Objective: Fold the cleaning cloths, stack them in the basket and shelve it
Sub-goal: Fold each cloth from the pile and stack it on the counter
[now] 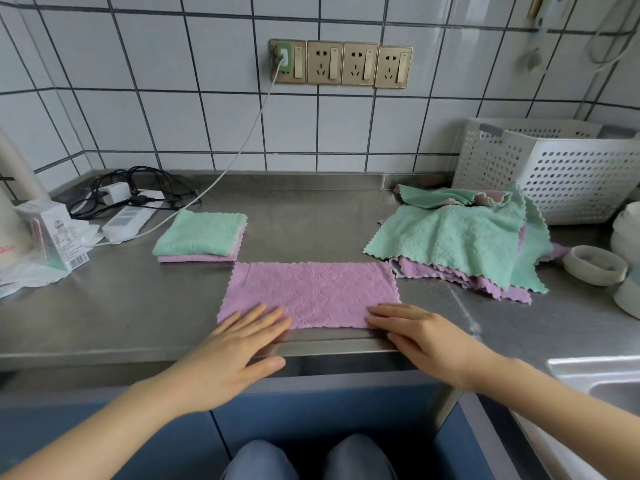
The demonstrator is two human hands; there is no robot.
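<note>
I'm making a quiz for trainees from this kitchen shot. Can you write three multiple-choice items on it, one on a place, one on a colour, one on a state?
1. Where is the folded stack?
A. in the basket
B. on the counter, left of the purple cloth
C. in the sink

2. What colour is the top cloth of the unfolded pile?
A. green
B. white
C. yellow

3. How do the hands lie on the purple cloth?
A. both flat
B. both clenched
C. one lifted away

Answers: B, the stack sits beside the power strip, apart from the basket; A, green lies over purple; A, the left hand and the right hand press its near edge with straight fingers.
</note>
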